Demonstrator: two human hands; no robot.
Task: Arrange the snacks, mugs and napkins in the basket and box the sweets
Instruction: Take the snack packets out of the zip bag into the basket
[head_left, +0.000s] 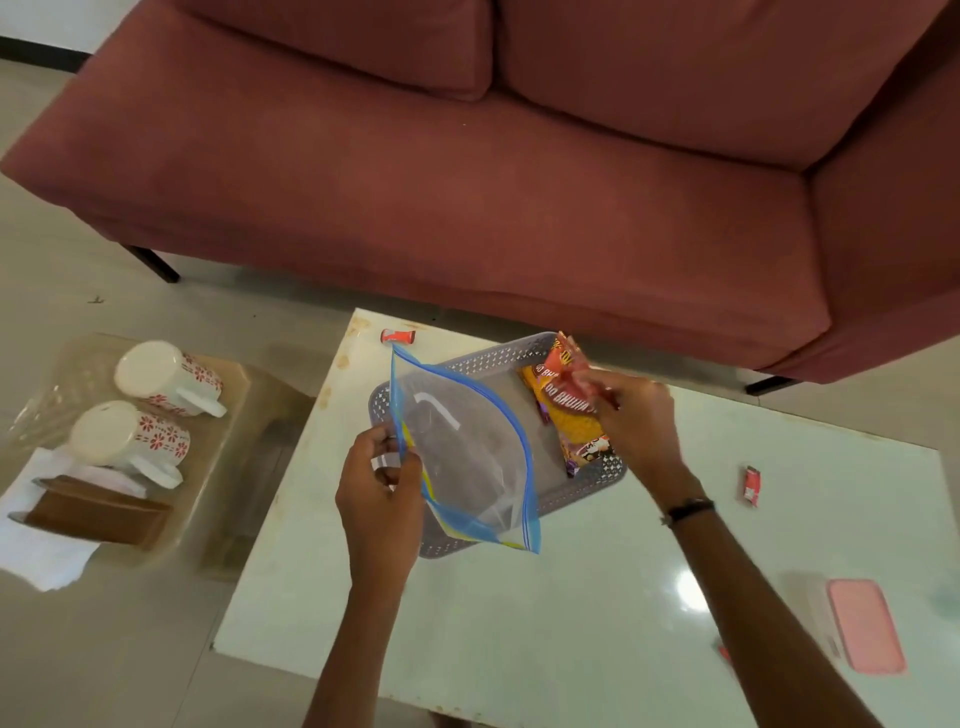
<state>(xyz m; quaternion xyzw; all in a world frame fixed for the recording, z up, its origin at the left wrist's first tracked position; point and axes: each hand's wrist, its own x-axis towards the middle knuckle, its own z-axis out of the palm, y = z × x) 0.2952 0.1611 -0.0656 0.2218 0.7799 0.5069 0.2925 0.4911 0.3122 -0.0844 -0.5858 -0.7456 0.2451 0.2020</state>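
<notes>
Left hand (382, 480) pinches the clear zip bag (467, 457), veiling the grey basket (592, 480); right hand (636, 415) grips snack packets (566, 410), labels unreadable.

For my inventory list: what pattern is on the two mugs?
In the head view, the two mugs are white with red flower motifs.

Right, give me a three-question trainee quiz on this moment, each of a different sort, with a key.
1. True or false: both mugs already sit in the grey basket.
2. The left hand holds: A) a napkin B) the clear zip bag C) a mug.
3. Fill in: the right hand holds a snack packet over the ____.

Key:
1. False; they stand upside down on the side tray.
2. B.
3. Basket.
</notes>
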